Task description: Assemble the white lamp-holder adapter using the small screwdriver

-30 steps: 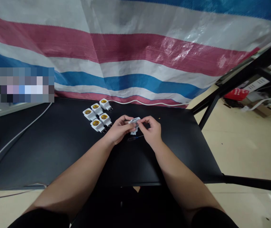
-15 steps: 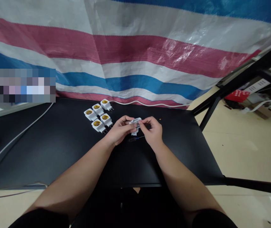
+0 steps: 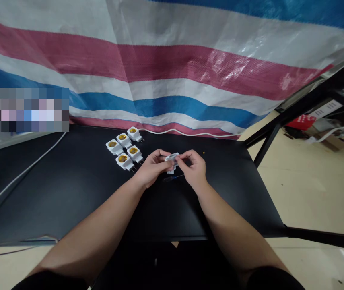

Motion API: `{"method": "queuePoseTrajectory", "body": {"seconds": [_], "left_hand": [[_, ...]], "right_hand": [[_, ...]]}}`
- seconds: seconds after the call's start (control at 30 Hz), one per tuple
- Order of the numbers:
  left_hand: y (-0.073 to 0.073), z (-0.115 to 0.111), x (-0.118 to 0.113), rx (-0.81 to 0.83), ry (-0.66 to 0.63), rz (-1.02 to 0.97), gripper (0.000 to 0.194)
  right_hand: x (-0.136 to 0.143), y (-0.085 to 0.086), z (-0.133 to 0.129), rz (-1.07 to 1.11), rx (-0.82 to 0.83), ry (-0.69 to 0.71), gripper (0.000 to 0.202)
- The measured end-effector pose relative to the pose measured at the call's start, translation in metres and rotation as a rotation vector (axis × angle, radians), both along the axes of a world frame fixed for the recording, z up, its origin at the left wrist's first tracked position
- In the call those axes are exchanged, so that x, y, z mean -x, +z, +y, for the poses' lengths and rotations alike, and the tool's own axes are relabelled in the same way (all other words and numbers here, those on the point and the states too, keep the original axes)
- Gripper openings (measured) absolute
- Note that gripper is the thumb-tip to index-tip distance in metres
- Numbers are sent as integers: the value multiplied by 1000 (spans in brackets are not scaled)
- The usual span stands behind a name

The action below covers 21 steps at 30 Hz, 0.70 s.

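My left hand (image 3: 153, 167) is closed round a small white plastic part (image 3: 172, 156) near the middle of the black table. From the right, my right hand (image 3: 194, 166) pinches at the edge of the same part; anything tiny between its fingertips is too small to make out. Just below the part, another white piece (image 3: 171, 171) shows partly between the hands. A small screwdriver (image 3: 169, 178) with a dark handle lies under them, its shaft pointing right. Several white plug sockets (image 3: 124, 161) with gold-coloured round insides stand grouped left of my left hand.
On the black table (image 3: 78, 177), a white cable (image 3: 23, 173) runs along the left and another white cord (image 3: 186, 133) along the back. A striped sheet (image 3: 159, 60) hangs behind. Tiny brass-coloured bits (image 3: 203, 152) lie right of my hands. A black metal frame (image 3: 268, 141) stands at the right.
The white part in my hands has tilted slightly and sits a little lower in view. Both hands keep their hold, and the view has shifted slightly.
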<state>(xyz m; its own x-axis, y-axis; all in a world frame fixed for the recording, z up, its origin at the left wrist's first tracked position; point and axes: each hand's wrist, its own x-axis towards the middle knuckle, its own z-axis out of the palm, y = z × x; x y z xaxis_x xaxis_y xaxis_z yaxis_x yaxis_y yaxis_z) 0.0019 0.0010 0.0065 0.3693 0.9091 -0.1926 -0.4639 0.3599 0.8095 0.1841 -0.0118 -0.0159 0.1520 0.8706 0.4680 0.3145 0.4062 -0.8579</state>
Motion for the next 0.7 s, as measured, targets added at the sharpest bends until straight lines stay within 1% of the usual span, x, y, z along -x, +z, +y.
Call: {"method": "queuePoseTrajectory", "body": {"seconds": [0.2,0.37,0.5,0.7], "left_hand": [[4,-3,0,12,3,7,51],[8,-6,1,-5,-11,-13,45],[4,-8,2,-35,-35,-44,39],[-1,-8,4,-51,-66,-33,32]], "right_hand": [[-4,-5,1,-2,-2,36,15],[-4,3,-2,-62,-165,54,10],[-3,8,-5,-109,-238,67,12],[-2,8,-9,-112,-259,89,24]]}}
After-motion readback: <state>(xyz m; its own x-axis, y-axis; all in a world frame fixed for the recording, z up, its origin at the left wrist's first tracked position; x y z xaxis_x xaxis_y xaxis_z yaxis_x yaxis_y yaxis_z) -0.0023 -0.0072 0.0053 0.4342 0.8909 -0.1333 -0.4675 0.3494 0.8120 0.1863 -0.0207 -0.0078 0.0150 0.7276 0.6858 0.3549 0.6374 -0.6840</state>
